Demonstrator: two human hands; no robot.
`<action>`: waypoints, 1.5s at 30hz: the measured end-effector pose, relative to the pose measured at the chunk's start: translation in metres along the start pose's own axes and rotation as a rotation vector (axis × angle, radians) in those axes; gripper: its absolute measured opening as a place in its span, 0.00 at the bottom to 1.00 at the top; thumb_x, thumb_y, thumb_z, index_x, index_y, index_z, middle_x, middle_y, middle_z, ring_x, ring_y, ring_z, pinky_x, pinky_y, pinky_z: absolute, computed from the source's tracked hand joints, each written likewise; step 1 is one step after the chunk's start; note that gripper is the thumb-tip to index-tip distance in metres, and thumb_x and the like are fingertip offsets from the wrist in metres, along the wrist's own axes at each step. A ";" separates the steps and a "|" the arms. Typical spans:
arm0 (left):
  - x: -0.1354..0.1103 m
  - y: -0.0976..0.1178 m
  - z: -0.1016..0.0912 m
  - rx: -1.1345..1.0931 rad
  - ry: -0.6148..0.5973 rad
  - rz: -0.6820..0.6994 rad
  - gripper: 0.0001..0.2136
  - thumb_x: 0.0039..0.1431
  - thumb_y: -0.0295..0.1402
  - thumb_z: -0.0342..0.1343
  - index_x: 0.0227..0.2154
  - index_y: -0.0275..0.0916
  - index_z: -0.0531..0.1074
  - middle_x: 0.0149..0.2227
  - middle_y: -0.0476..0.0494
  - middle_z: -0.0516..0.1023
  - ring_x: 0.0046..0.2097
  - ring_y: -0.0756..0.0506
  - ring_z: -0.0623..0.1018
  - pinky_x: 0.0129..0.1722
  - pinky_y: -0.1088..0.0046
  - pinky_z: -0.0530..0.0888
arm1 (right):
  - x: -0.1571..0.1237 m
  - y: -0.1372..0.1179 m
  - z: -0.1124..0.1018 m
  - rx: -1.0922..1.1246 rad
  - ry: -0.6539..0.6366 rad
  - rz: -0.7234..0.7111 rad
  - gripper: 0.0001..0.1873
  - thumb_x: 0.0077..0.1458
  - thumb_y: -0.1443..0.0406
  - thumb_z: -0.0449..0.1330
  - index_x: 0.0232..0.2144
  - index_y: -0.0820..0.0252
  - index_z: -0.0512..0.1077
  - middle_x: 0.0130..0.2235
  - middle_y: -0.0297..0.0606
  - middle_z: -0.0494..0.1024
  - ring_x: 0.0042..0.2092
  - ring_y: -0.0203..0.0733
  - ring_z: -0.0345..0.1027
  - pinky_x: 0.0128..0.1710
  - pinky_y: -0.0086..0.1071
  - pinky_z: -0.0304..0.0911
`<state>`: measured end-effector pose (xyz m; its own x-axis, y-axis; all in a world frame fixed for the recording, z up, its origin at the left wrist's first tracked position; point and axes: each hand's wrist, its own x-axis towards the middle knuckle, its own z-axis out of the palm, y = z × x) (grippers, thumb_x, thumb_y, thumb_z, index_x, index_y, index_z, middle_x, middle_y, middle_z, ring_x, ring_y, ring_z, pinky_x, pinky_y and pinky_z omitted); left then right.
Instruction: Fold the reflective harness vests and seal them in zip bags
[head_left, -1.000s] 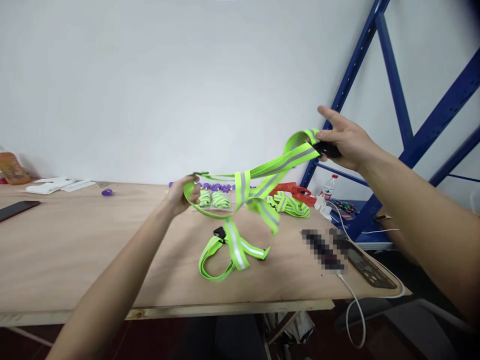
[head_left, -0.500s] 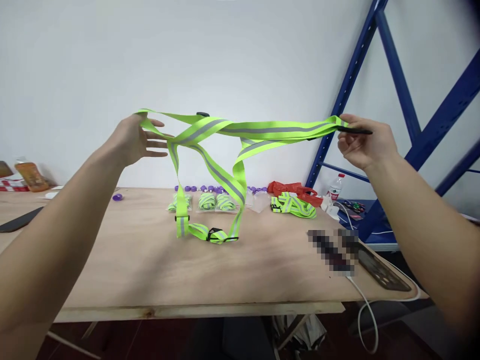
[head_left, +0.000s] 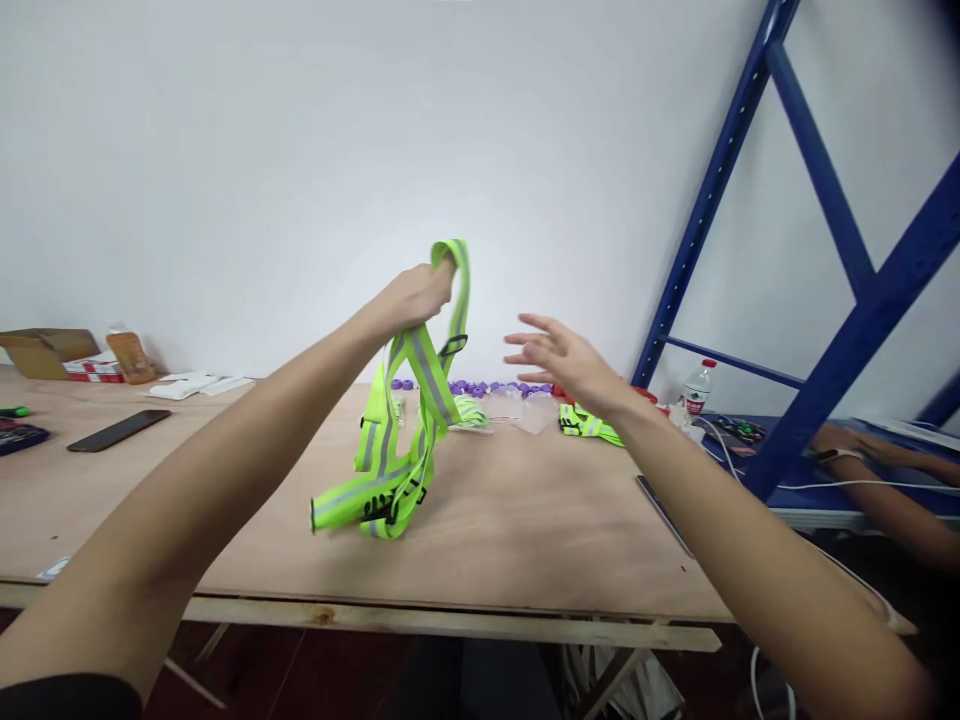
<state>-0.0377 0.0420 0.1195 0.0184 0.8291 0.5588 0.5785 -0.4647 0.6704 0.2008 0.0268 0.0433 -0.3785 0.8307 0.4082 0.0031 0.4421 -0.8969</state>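
Observation:
My left hand (head_left: 429,292) is closed around the top of a neon-yellow reflective harness (head_left: 431,375) with grey stripes and black buckles. The straps hang down in loops from the hand, and their lower end is close above the table, perhaps touching it. Part of the top strap loops up over my fingers. To the right of the harness, my right hand (head_left: 559,355) is in the air with its fingers spread and nothing in it. Beyond it on the table lies another folded reflective harness (head_left: 589,424), partly covered by my right arm.
Purple pieces (head_left: 480,388) line the wall side of the wooden table (head_left: 525,560). A wrapped strap bundle (head_left: 471,411) lies before them. Phone (head_left: 118,430), orange bottle (head_left: 129,354) and cardboard box (head_left: 49,352) are left. Right are a water bottle (head_left: 698,386), blue rack (head_left: 840,360) and another person's arms (head_left: 862,470).
My right hand has let go of its end of the stretched harness and moved left. My left hand has moved right, and the harness now hangs bunched from it. The view has shifted.

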 end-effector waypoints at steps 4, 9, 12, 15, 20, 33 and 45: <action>-0.006 0.032 0.025 0.407 0.041 0.074 0.23 0.62 0.52 0.49 0.19 0.39 0.66 0.21 0.41 0.67 0.35 0.34 0.75 0.37 0.61 0.65 | 0.010 0.000 0.055 -0.001 -0.117 0.025 0.33 0.48 0.58 0.71 0.54 0.52 0.64 0.50 0.43 0.77 0.47 0.47 0.75 0.44 0.41 0.73; -0.016 0.040 0.018 0.567 -0.016 0.215 0.21 0.59 0.47 0.55 0.17 0.39 0.65 0.20 0.42 0.66 0.35 0.34 0.75 0.37 0.63 0.64 | 0.026 0.007 0.053 0.112 0.017 0.054 0.16 0.44 0.66 0.67 0.37 0.57 0.71 0.28 0.30 0.73 0.29 0.38 0.70 0.26 0.31 0.68; -0.019 0.031 -0.007 0.428 -0.323 0.135 0.15 0.51 0.43 0.64 0.18 0.40 0.69 0.19 0.44 0.65 0.31 0.38 0.73 0.32 0.67 0.62 | 0.033 0.002 0.015 0.219 0.153 0.000 0.19 0.39 0.69 0.67 0.36 0.57 0.69 0.24 0.26 0.69 0.23 0.32 0.64 0.20 0.26 0.61; -0.020 0.016 -0.028 0.397 -0.500 0.116 0.13 0.41 0.40 0.71 0.21 0.41 0.72 0.20 0.47 0.66 0.27 0.41 0.71 0.28 0.69 0.58 | 0.033 -0.016 -0.026 0.237 0.181 -0.030 0.22 0.37 0.70 0.69 0.37 0.56 0.67 0.23 0.24 0.68 0.19 0.28 0.57 0.15 0.22 0.51; -0.009 -0.011 -0.033 0.584 -0.244 0.284 0.14 0.47 0.42 0.67 0.19 0.42 0.70 0.21 0.47 0.65 0.32 0.40 0.71 0.32 0.69 0.60 | 0.018 -0.054 -0.052 0.190 0.061 -0.005 0.18 0.43 0.67 0.68 0.39 0.57 0.71 0.21 0.27 0.69 0.17 0.27 0.54 0.13 0.21 0.48; 0.005 0.010 0.007 -0.350 -0.303 0.146 0.05 0.57 0.29 0.55 0.29 0.35 0.74 0.31 0.40 0.79 0.34 0.42 0.80 0.35 0.64 0.75 | -0.010 -0.042 0.026 -0.143 -0.289 -0.105 0.19 0.51 0.51 0.68 0.27 0.58 0.68 0.28 0.36 0.78 0.31 0.40 0.74 0.31 0.34 0.69; -0.017 0.004 0.002 -0.888 -0.615 0.031 0.08 0.58 0.37 0.57 0.32 0.38 0.67 0.34 0.45 0.78 0.36 0.41 0.81 0.40 0.58 0.78 | 0.029 0.008 0.018 -0.230 -0.325 -0.034 0.21 0.45 0.53 0.69 0.36 0.62 0.76 0.36 0.41 0.79 0.38 0.46 0.72 0.41 0.40 0.67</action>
<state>-0.0342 0.0261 0.1118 0.5722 0.7123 0.4064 -0.2228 -0.3419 0.9130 0.1738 0.0479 0.0451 -0.6552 0.6801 0.3289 0.1790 0.5627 -0.8071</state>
